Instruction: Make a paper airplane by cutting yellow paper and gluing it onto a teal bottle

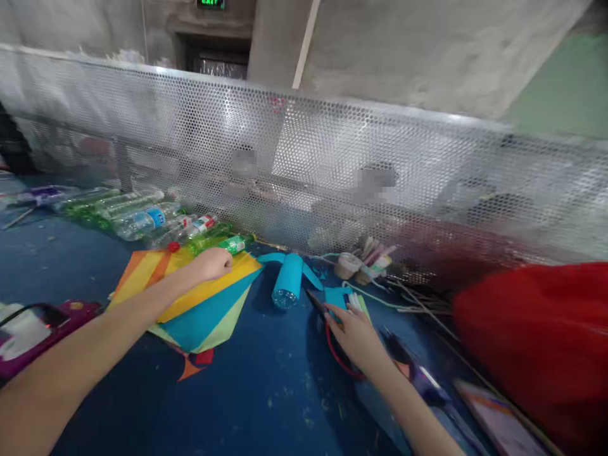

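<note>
My left hand is closed over fanned sheets of coloured paper in orange, yellow, blue and pale green. Whatever its fingers may hold is hidden. To the right, my right hand has its fingertips on scissors with dark blades and a red handle loop, blurred by motion. The blades point up and left. Between my hands lies a plastic bottle wrapped in blue paper, with blue strips sticking out at both sides. Orange and red paper scraps lie below the sheets.
Several empty plastic bottles lie at the back left along a perforated metal screen; people sit behind it. A purple power strip is at left. Small cups, thin sticks, a red bag and a phone-like device are at right.
</note>
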`<state>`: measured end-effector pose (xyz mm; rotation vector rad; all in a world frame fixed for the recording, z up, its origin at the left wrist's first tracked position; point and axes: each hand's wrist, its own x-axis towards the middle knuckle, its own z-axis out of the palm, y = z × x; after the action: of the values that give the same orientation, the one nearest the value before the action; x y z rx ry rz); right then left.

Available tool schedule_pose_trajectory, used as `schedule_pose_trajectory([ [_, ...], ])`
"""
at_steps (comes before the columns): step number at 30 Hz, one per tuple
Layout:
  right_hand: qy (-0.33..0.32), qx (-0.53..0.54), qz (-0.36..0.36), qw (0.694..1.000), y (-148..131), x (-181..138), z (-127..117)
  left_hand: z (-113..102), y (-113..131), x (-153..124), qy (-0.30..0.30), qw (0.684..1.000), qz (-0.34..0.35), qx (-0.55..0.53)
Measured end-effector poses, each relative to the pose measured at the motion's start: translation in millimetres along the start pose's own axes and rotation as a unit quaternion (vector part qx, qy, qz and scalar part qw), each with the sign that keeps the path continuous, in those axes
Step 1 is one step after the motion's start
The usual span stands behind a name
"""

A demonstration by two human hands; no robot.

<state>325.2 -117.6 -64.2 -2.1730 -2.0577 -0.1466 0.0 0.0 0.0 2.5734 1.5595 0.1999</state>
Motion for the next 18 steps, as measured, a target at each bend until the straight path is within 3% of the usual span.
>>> schedule_pose_trajectory([
  [4,-0.019,0.014,-0.015,1.000,2.6,2.0,-1.7,-5.4,-4.6,-0.2,0.023,1.000,-0.006,-0.002],
  [8,-0.017,0.012,-0.021,1.000,2.3,0.2,-4.4,-8.6,-2.1,-3.4,0.084,0.995,-0.040,0.023],
  [13,0.007,0.008,0.008,1.000,3.2,-1.8,-6.1,-12.2,5.0,-6.2,0.175,0.979,-0.077,0.064],
  [18,0.048,-0.011,0.061,0.997,-1.3,-4.9,-20.2,-31.3,13.9,-18.3,0.197,0.972,-0.080,0.101],
])
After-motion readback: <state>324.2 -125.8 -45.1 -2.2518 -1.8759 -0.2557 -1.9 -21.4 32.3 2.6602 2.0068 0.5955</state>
